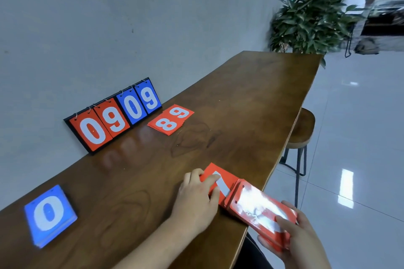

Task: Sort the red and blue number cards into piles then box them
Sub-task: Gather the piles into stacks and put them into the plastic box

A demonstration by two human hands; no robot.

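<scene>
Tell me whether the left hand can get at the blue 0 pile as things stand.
Probably yes. Only bare tabletop lies between the left hand and the blue 0 pile, which sits on that hand's own side. But it holds the red 7 card, so it would have to let go first.

Far beyond your fingers [211,179], a leafy potted plant [310,19] stands past the wooden table's [251,94] far end; right of your fingers, a round wooden stool [303,128] sits on the glossy tiled floor [360,116].
</scene>
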